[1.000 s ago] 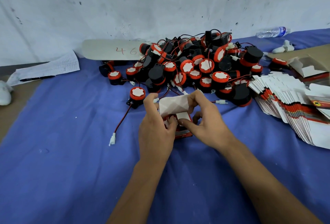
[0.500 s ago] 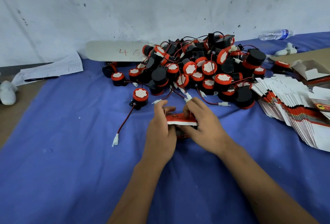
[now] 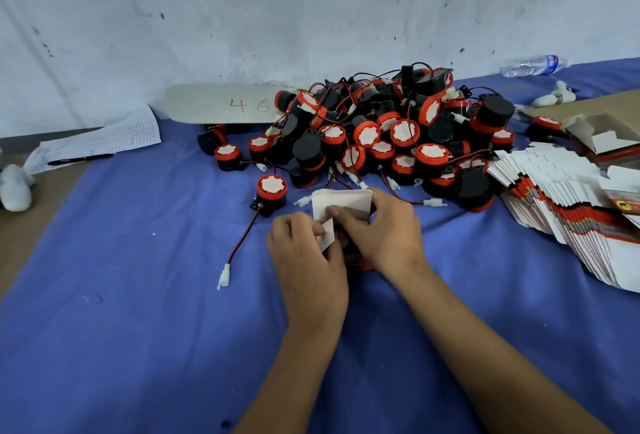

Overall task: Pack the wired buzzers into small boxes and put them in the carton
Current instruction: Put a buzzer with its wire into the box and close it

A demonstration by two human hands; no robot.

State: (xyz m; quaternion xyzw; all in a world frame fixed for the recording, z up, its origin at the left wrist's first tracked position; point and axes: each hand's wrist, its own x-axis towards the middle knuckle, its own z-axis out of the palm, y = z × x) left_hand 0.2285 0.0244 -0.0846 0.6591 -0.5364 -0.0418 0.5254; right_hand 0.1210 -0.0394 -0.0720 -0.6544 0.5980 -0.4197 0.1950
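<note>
I have a small white-and-red printed card box [image 3: 341, 207] between both hands, low over the blue cloth-covered counter [image 3: 138, 295], just near of the buzzer heap. My left hand [image 3: 304, 253] has its grip clamped on the box's left side, thumb pinching a white flap; my right hand [image 3: 384, 229] is curled over the top and right side, fingers pressing into the card. I judge this to be the flap-folding step: one large white flap stands up at the far end, not yet tucked. Whether a buzzer already sits inside I cannot tell, since my hands cover the opening.

The next move would call for pressing that upright flap down and tucking its tongue in without creasing the thin card, keeping any wire clear of the seam.

Just left of the box lies a single black round buzzer with a red rim and white face [image 3: 271, 188], its red-and-black lead trailing near to a white plug [image 3: 223, 276]. Beyond is the heap of like black-and-red wired buzzers [image 3: 381, 136], wires tangled. To the right leans a fanned stack of flat unfolded white-and-red boxes [image 3: 561, 205]. At the far right edge is the brown cardboard carton [image 3: 588, 104], and just near of it an open small white box [image 3: 602, 132] whose inside looks empty; what the carton holds is out of view.
</note>
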